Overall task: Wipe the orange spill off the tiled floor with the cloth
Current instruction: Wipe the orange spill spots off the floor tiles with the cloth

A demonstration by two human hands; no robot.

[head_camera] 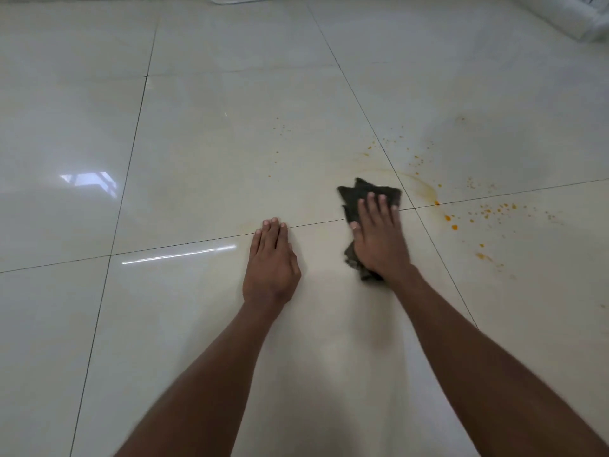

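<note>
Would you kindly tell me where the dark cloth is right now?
In the head view, the dark crumpled cloth lies right of centre on the cream tiled floor, under the flat right hand, just left of the orange spill.

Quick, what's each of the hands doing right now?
Left hand: open, flat on the floor, holding nothing.
Right hand: open, straight fingers pressing the cloth down.

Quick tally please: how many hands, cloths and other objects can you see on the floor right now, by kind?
Hands: 2, the left hand flat on the tiled floor, the right hand pressing the cloth
Cloths: 1, a dark cloth
Orange spill areas: 1, the orange spill, smear plus scattered drops
White objects at the far edge: 2, unclear what
Total: 6
</note>
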